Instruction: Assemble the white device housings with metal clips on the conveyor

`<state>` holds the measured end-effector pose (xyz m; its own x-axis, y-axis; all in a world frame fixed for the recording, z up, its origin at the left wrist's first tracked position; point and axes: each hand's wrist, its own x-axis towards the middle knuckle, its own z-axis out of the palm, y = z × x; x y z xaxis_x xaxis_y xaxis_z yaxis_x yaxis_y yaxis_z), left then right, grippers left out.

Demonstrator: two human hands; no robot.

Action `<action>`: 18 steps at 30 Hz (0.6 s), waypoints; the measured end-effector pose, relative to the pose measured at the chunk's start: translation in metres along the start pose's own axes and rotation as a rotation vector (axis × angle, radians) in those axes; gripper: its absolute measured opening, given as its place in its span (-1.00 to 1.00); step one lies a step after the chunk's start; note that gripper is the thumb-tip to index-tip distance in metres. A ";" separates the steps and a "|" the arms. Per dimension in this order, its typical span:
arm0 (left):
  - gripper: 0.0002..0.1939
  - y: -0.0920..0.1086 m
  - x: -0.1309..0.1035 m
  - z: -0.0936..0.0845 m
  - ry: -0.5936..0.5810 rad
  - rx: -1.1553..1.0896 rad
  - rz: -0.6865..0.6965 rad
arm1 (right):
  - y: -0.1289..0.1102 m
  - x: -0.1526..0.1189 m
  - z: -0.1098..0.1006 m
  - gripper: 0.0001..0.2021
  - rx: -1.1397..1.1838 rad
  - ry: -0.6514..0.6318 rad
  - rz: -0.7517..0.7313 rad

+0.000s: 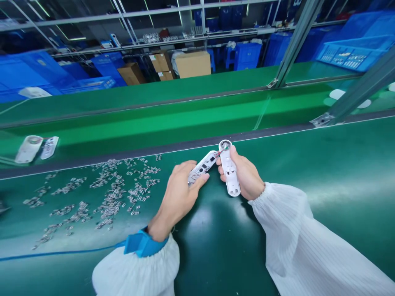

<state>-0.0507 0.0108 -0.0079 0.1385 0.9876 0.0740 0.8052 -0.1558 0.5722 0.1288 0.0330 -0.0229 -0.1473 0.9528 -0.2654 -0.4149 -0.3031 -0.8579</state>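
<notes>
Between thumb and fingers, my left hand [182, 187] grips a narrow white circuit board [203, 167] with dark components on it. My right hand [243, 172] is closed around a long white plastic housing [230, 170], its hollow inner side facing up. Thin red and dark wires [220, 152] join the board to the round upper end of the housing. The two parts are held close together, tilted toward each other at the top. To the left of my left hand, many small metal pieces [114, 197] lie scattered in loose groups on the green work surface [308, 230].
A blue wrist strap [143, 243] circles my left wrist, its cord running left. On the green conveyor belt [173, 119] beyond lies another opened housing [29, 149] with its board. A grey metal post [348, 92] rises at right. Blue crates [354, 53] and cardboard boxes [193, 65] stand behind.
</notes>
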 end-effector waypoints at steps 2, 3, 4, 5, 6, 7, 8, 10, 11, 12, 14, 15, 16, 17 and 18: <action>-0.67 0.006 -0.004 0.001 -0.062 -0.162 -0.095 | -0.003 0.001 0.000 -0.49 0.021 0.045 0.016; -0.66 0.011 -0.007 0.003 -0.058 -0.224 -0.128 | -0.004 0.002 -0.001 -0.50 0.025 0.066 0.017; -0.66 0.017 -0.010 0.005 -0.036 -0.270 -0.139 | -0.006 0.002 -0.001 -0.51 0.028 0.089 0.013; -0.68 0.022 -0.013 0.008 0.009 -0.300 -0.127 | -0.007 0.003 -0.002 -0.51 0.030 0.111 0.007; -0.70 0.028 -0.015 0.011 0.069 -0.316 -0.102 | -0.008 0.003 -0.002 -0.53 0.027 0.130 -0.004; -0.72 0.033 -0.018 0.015 0.131 -0.320 -0.061 | -0.008 0.003 -0.003 -0.54 0.007 0.143 -0.017; -0.73 0.037 -0.019 0.018 0.188 -0.311 -0.009 | -0.007 0.003 -0.003 -0.55 -0.035 0.154 -0.032; -0.73 0.043 -0.022 0.025 0.273 -0.259 0.109 | -0.005 0.002 -0.003 -0.55 -0.154 0.165 -0.065; -0.72 0.045 -0.023 0.027 0.295 -0.225 0.160 | -0.003 0.002 -0.002 -0.54 -0.206 0.172 -0.072; -0.72 0.046 -0.023 0.029 0.307 -0.196 0.196 | -0.002 0.001 -0.001 -0.52 -0.234 0.180 -0.067; -0.72 0.045 -0.023 0.032 0.346 -0.155 0.219 | -0.001 -0.001 0.002 -0.50 -0.195 0.178 -0.026; -0.73 0.044 -0.023 0.033 0.369 -0.143 0.217 | -0.001 -0.001 0.003 -0.48 -0.155 0.167 0.004; -0.73 0.042 -0.022 0.033 0.385 -0.135 0.214 | -0.001 -0.002 0.004 -0.45 -0.124 0.155 0.029; -0.74 0.040 -0.021 0.034 0.392 -0.131 0.211 | -0.001 -0.002 0.005 -0.41 -0.107 0.141 0.046; -0.74 0.038 -0.020 0.034 0.393 -0.131 0.207 | -0.001 -0.003 0.005 -0.38 -0.099 0.130 0.051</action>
<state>-0.0031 -0.0160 -0.0150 0.0397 0.8725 0.4870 0.7003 -0.3719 0.6093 0.1252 0.0307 -0.0193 -0.0463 0.9322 -0.3590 -0.3188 -0.3543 -0.8791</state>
